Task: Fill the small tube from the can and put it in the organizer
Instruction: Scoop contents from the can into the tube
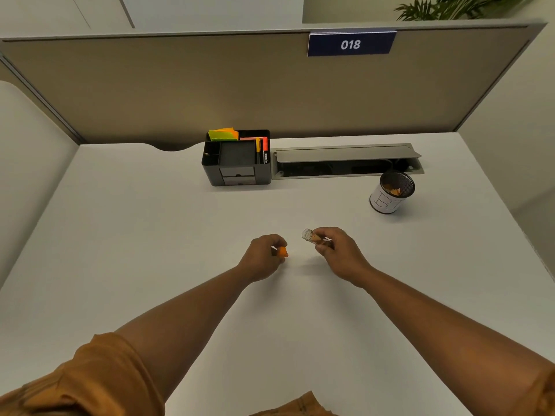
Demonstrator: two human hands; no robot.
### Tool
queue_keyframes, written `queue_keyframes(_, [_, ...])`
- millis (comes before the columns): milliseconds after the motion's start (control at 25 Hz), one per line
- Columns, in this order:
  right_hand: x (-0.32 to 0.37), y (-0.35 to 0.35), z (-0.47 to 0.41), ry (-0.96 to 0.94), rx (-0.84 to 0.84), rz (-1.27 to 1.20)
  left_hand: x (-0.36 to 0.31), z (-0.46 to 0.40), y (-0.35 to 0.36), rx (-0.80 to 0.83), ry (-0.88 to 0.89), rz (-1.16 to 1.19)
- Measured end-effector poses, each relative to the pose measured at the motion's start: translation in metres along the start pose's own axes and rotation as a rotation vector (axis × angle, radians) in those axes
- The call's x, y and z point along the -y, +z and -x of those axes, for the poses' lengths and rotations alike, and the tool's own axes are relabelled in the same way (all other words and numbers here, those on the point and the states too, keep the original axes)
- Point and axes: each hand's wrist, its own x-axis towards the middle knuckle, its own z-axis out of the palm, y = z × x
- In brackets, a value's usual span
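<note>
The small tube (312, 237) is a clear, short vial held in the right hand (336, 250), fingers closed round its lower half, tipped so its open mouth points left and a little away, toward the gap between the hands. Through the wall something tan-orange shows inside, packed at the end nearest the fingers; the part by the mouth looks empty. How full it is cannot be told, since the fingers hide much of it.

The left hand (265, 253), just across from the tube's mouth, is clenched on a small orange piece (283, 252). It may be the tube's cap or one more bit of the filling; the view is too small to say.

Judged from this, filling is at least begun and perhaps done, and the tube is uncapped. Closing it, if that orange piece is the cap, and carrying it to the organizer are left.

The can (392, 192), a mesh cup with a white paper band, stands on the surface (150, 235) beyond and to the right of the right hand, with orange bits visible inside. The black organizer (237, 159) sits well beyond both hands, slightly left of them, holding sticky notes and markers.
</note>
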Motion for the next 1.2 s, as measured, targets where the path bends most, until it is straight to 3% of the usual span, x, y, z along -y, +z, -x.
queue_keyframes(200, [-0.011, -0.024, -0.008, 0.065, -0.139, -0.166, 0.003, -0.008, 0.018, 0.023, 0.022, -0.112])
queue_keyframes(360, [-0.017, -0.05, -0.022, 0.084, -0.294, -0.196, 0.002, -0.018, 0.029, 0.053, 0.129, -0.289])
queue_keyframes(560, [-0.023, -0.069, -0.036, 0.099, -0.369, -0.224, 0.004, -0.024, 0.031, 0.063, 0.201, -0.396])
queue_keyframes(1000, [-0.026, -0.064, -0.044, 0.108, -0.366, -0.232, 0.006, -0.024, 0.026, 0.076, 0.191, -0.408])
queue_keyframes(1200, [-0.027, -0.077, -0.048, 0.112, -0.473, -0.204, -0.013, -0.038, 0.031, 0.084, 0.173, -0.34])
